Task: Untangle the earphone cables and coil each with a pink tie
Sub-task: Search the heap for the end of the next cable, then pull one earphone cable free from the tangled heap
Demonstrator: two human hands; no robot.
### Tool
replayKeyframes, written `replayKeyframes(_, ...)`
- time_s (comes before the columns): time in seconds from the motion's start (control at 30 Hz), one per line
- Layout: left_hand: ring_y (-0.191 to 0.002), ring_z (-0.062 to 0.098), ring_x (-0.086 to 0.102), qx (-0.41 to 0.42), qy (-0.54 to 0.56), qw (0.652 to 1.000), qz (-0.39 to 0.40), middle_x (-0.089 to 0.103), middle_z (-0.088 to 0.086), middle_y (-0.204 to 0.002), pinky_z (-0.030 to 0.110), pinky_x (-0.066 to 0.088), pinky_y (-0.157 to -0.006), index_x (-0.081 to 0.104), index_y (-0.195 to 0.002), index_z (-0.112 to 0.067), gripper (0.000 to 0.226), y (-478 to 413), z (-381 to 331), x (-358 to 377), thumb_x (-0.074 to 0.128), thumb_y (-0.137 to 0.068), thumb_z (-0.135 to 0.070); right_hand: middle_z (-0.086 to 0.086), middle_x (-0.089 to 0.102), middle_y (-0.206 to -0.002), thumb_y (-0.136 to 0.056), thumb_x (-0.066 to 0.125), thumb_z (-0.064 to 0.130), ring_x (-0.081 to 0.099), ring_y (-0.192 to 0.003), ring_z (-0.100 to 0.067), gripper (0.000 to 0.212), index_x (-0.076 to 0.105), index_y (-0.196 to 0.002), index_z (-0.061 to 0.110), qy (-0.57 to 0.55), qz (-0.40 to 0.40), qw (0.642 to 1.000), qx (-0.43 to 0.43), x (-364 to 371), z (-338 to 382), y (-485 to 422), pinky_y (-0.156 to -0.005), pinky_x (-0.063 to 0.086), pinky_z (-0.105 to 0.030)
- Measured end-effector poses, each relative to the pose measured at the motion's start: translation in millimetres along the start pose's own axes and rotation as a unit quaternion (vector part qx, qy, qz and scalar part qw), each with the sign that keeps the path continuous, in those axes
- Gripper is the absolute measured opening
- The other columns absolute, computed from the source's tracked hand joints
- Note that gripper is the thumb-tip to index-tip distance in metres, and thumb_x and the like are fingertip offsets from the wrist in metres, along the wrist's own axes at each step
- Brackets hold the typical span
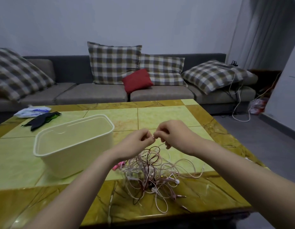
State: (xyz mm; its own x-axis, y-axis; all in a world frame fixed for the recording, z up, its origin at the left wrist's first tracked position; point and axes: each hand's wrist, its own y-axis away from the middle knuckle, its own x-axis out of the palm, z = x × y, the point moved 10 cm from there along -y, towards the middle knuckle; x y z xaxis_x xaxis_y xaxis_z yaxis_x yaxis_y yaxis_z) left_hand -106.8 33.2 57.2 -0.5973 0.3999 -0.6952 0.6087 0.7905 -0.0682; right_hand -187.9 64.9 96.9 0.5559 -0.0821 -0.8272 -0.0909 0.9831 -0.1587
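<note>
A tangled heap of earphone cables [150, 172], pale pink, white and dark brown, lies on the green and yellow table [160, 116] near its front edge. Above the heap my left hand [138, 142] and my right hand [173, 134] meet, fingertips almost touching. Both pinch the same thin pale cable strand lifted up from the pile. White earbuds [176, 181] and a plug [179, 196] stick out of the heap on the right. Something pink [117, 166], perhaps the ties, shows at the pile's left edge, partly hidden under my left wrist.
An empty cream plastic tub [74, 142] stands left of the heap. A dark cloth [42, 119] and a white plastic bag [32, 111] lie at the table's far left corner. A grey sofa [94, 93] with checked cushions runs behind the table.
</note>
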Motion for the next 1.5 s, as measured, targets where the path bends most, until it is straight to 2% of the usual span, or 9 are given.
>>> replayKeyframes(0.23,-0.063,0.012,0.037,-0.027,0.111,0.993,-0.019,0.043,-0.002,-0.071,0.027,0.034,-0.062,0.050,-0.080,-0.014,0.021,7,35,18,0.049,-0.096,-0.028,0.007,0.055,-0.081,-0.098,0.048,0.020,0.051,-0.075,-0.009,0.021,0.065,-0.091,0.009,0.034,-0.143,0.989,-0.015,-48,1,1,-0.065,0.035,-0.022)
replayKeyframes(0.5,-0.057,0.008,0.039,-0.076,0.001,0.997,0.012,0.045,-0.007,-0.062,0.024,0.033,-0.057,0.049,-0.070,-0.020,0.027,20,88,33,0.048,-0.097,-0.024,-0.007,0.057,-0.098,-0.100,0.040,0.017,0.050,-0.086,-0.017,0.022,0.060,-0.093,0.009,0.003,-0.282,0.956,0.077,-105,-46,-3,-0.071,0.034,-0.027)
replayKeyframes(0.7,-0.060,0.017,0.048,-0.084,0.089,0.992,-0.004,0.051,-0.003,-0.062,0.031,0.041,-0.061,0.061,-0.083,-0.017,0.028,23,91,22,0.039,-0.100,-0.019,-0.010,0.061,-0.090,-0.098,0.045,0.014,0.057,-0.084,-0.025,0.023,0.064,-0.094,0.001,0.019,-0.176,0.968,0.180,-69,-104,-4,-0.076,0.048,-0.035)
replayKeyframes(0.8,-0.060,0.015,0.047,-0.077,0.099,0.992,-0.017,0.052,-0.005,-0.061,0.029,0.041,-0.059,0.061,-0.089,-0.017,0.029,16,74,15,0.035,-0.101,-0.022,-0.012,0.064,-0.107,-0.095,0.047,0.010,0.062,-0.096,-0.031,0.025,0.062,-0.115,0.003,0.106,-0.059,0.976,0.182,-24,-106,-8,-0.082,0.050,-0.036)
replayKeyframes(0.93,-0.053,0.009,0.042,-0.051,0.053,0.997,-0.010,0.045,-0.008,-0.058,0.025,0.037,-0.055,0.063,-0.090,-0.018,0.032,10,53,11,0.036,-0.101,-0.029,-0.002,0.054,-0.132,-0.097,0.047,0.015,0.055,-0.113,-0.019,0.037,0.047,-0.134,0.014,0.072,-0.077,0.994,0.042,3,-37,-12,-0.091,0.040,-0.026)
replayKeyframes(1.03,-0.056,0.005,0.041,-0.021,-0.022,0.999,-0.019,0.046,-0.009,-0.063,0.018,0.032,-0.052,0.059,-0.082,-0.020,0.029,5,38,6,0.036,-0.100,-0.022,0.003,0.048,-0.136,-0.099,0.044,0.028,0.052,-0.116,-0.015,0.043,0.037,-0.141,0.021,0.079,-0.010,0.995,-0.064,35,14,-9,-0.096,0.041,-0.028)
replayKeyframes(1.17,-0.063,0.006,0.045,-0.005,-0.070,0.997,-0.040,0.050,-0.010,-0.069,0.015,0.032,-0.052,0.051,-0.077,-0.021,0.023,2,30,-2,0.041,-0.096,-0.012,-0.007,0.066,-0.101,-0.098,0.046,0.033,0.061,-0.094,-0.024,0.028,0.059,-0.113,0.014,0.089,0.026,0.995,-0.039,52,11,-14,-0.079,0.049,-0.038)
replayKeyframes(1.27,-0.068,0.006,0.052,-0.004,-0.021,0.999,-0.042,0.057,-0.007,-0.075,0.018,0.039,-0.059,0.049,-0.082,-0.023,0.015,5,36,-3,0.050,-0.096,-0.018,-0.004,0.065,-0.081,-0.098,0.045,0.035,0.058,-0.073,-0.020,0.030,0.067,-0.100,0.014,0.121,0.001,0.992,-0.045,43,7,-14,-0.063,0.045,-0.033)
replayKeyframes(1.5,-0.060,-0.005,0.057,-0.031,0.097,0.994,-0.048,0.066,-0.005,-0.074,0.014,0.044,-0.061,0.059,-0.083,-0.014,0.008,3,66,3,0.061,-0.089,-0.018,0.004,0.068,-0.098,-0.100,0.039,0.032,0.058,-0.083,-0.015,0.029,0.065,-0.093,0.021,0.101,-0.074,0.989,-0.079,8,25,-13,-0.069,0.042,-0.031)
